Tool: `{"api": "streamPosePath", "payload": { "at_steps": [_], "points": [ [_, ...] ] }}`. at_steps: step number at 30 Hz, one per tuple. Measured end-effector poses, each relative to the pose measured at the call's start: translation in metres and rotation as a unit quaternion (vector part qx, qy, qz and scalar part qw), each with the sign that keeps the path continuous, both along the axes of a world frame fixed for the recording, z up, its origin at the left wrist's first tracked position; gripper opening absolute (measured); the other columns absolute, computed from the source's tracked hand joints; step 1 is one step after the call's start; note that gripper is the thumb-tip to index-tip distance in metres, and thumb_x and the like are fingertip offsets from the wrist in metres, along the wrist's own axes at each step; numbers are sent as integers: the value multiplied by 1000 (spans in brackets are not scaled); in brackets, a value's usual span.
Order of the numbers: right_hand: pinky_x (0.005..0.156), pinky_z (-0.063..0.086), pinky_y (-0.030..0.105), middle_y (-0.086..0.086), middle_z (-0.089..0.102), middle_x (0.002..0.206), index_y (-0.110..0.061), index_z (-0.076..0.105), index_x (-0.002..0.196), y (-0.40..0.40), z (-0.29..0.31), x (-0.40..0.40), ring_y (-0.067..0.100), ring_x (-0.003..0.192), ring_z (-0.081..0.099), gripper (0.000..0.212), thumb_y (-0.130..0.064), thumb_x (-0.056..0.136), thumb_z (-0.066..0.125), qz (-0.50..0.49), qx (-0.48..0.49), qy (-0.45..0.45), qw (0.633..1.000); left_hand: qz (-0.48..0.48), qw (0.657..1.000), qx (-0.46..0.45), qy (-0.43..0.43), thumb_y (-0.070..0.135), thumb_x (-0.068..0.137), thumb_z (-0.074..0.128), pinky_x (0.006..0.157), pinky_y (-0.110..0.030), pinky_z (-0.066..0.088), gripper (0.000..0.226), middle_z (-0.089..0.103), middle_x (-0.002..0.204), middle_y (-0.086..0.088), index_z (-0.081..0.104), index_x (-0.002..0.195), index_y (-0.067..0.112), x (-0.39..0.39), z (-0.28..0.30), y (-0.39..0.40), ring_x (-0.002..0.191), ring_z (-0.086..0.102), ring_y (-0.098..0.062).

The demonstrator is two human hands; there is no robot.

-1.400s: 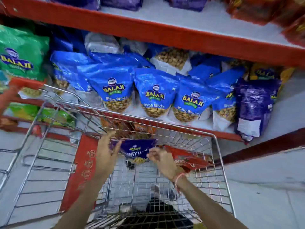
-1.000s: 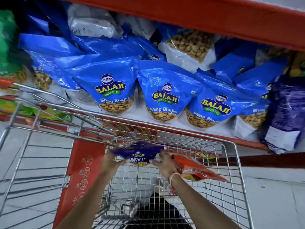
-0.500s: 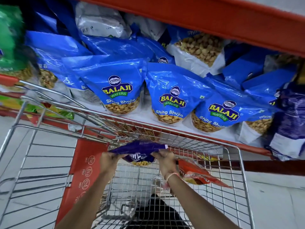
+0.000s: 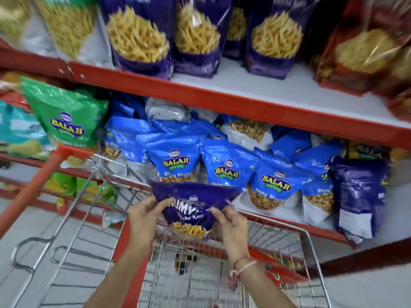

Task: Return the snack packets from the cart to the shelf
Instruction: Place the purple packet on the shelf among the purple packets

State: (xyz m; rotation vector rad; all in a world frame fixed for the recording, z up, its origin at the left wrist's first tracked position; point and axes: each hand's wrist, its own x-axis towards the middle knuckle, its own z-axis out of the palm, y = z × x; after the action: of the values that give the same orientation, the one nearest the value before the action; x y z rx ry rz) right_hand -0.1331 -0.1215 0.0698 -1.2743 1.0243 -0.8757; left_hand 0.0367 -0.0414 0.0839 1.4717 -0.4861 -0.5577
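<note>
I hold a purple snack packet upright above the wire cart, level with the cart's far rim. My left hand grips its left edge and my right hand grips its right edge. A red snack packet lies inside the cart at the right, partly hidden by my right wrist. Matching purple packets with yellow sticks stand on the upper shelf, which has a red front edge.
Blue Balaji packets fill the lower shelf behind the cart. A green packet stands at the left, and a dark purple packet leans at the right. Red packets occupy the upper right. The cart's red handle slants at left.
Both hands have lifted the purple packet from inside the cart up to rim height and turned its front towards me. The view has tilted upward, showing the upper shelf.
</note>
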Motion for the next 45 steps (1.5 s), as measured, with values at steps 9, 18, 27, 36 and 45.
{"api": "streamPosePath", "payload": {
  "at_steps": [9,18,27,36,45],
  "points": [
    [83,55,36,5,77,92,-8,68,91,-32,140,-25,15,87,68,7,-13,87,66,10,-128,-117,985,-37,986,-162,-14,1,77,70,56,-12,53,22,72,56,12,70,62,18,-20,141,-40,56,62,0],
    [96,50,56,13,75,108,-13,69,102,-73,272,-48,23,105,67,33,-34,78,68,-14,-214,-169,962,-93,950,-284,-96,14,73,75,62,-28,40,27,52,70,-7,60,70,-8,-38,278,-99,73,45,-14],
    [85,48,63,31,70,99,-3,64,88,-152,330,-27,26,88,57,10,-12,91,62,-74,-254,-208,941,-110,949,-294,-41,16,74,77,42,-7,45,26,69,50,18,72,52,29,-31,338,-183,46,60,7],
    [94,45,57,43,63,101,16,57,90,-233,310,20,22,91,52,24,-7,88,65,-90,-224,-220,945,-58,965,-246,67,16,72,79,86,-20,35,54,60,102,-2,56,119,0,-1,326,-257,80,56,-7],
    [84,46,32,5,69,94,-6,63,92,-255,286,28,16,88,59,21,-27,94,58,-71,-235,-157,957,-89,979,-182,16,41,81,65,92,-26,47,18,67,113,-2,64,87,25,15,295,-272,99,63,-15]
  ]
}}
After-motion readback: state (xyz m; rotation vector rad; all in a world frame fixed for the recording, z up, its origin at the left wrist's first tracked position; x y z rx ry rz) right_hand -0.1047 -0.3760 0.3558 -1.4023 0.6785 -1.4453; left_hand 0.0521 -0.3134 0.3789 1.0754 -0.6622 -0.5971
